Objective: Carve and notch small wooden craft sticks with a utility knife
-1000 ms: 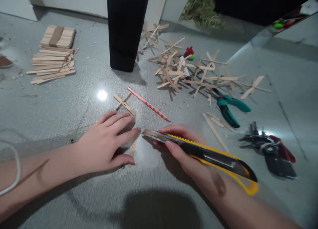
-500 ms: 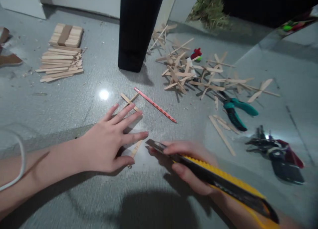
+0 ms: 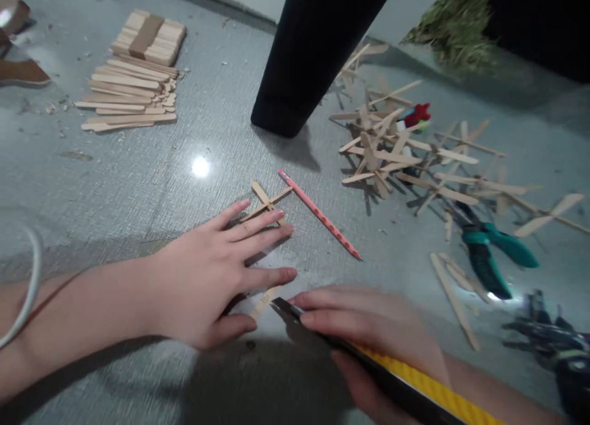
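Note:
My left hand [image 3: 216,277] lies flat with its fingers spread. Between its thumb and index finger a wooden craft stick [image 3: 264,302] with pencil marks rests on the surface. Under the middle and ring fingertips sits a cross of two craft sticks [image 3: 269,203]. My right hand [image 3: 364,329] is closed around a yellow and black utility knife [image 3: 410,376], whose blade is out. The blade tip is at the marked stick's right edge; whether it touches, I cannot tell. A pink pencil [image 3: 320,214] lies beyond both hands.
A black post [image 3: 318,56] stands ahead. Left of it are loose craft sticks [image 3: 129,99] and a banded bundle [image 3: 150,37]. To the right lie a heap of crossed sticks [image 3: 391,154], teal-handled pliers [image 3: 488,259], loose sticks [image 3: 454,299] and dark tools [image 3: 544,333].
The view has shifted, so most things appear lower and farther right. The knife blade has come closer to the marked stick. My left hand keeps its spread pose.

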`<state>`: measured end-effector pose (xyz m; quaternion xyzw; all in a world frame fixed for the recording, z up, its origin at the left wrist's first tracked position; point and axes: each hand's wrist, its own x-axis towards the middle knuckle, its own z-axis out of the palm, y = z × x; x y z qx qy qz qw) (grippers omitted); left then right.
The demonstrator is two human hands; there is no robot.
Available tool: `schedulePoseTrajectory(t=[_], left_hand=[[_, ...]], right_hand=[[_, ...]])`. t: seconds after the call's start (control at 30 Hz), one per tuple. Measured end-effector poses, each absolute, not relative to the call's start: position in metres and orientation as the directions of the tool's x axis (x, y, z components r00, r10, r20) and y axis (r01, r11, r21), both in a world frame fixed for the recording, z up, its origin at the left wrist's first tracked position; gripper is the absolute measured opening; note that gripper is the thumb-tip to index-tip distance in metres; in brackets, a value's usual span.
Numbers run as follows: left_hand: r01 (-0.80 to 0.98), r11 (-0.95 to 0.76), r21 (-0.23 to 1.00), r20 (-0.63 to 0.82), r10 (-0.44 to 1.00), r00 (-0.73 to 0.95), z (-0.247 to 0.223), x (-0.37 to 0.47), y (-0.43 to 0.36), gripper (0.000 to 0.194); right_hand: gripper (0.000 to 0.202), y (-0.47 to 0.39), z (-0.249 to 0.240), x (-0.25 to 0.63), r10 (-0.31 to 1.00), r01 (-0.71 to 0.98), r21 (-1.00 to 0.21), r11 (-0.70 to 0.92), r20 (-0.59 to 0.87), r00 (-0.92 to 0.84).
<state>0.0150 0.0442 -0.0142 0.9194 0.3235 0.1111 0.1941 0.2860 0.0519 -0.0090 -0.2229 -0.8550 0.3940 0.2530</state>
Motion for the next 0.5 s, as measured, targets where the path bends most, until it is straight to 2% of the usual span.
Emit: schedulePoseTrajectory(t=[0.13,0.23,0.37,0.5], left_hand=[[0.542,-0.711,0.449,0.139,0.655,0.743,-0.016,0.017,0.045,0.067],[0.549,-0.712,0.437,0.144,0.658,0.739,-0.018,0.019,0.046,0.069],[0.544,-0.722,0.427,0.157,0.652,0.742,-0.020,0.020,0.046,0.072],[0.547,-0.732,0.406,0.148,0.644,0.751,-0.020,0.019,0.045,0.073]], right_hand=[[0.059,0.055,-0.008,0.289,0.567,0.208,-0.755,0.622,0.251,-0.784],[0.065,0.058,-0.009,0.294,0.563,0.224,-0.744,0.630,0.238,-0.791],[0.064,0.059,-0.010,0.302,0.531,0.252,-0.779,0.575,0.121,-0.839],[0.063,0.052,-0.014,0.297,0.595,0.222,-0.821,0.526,0.168,-0.786]])
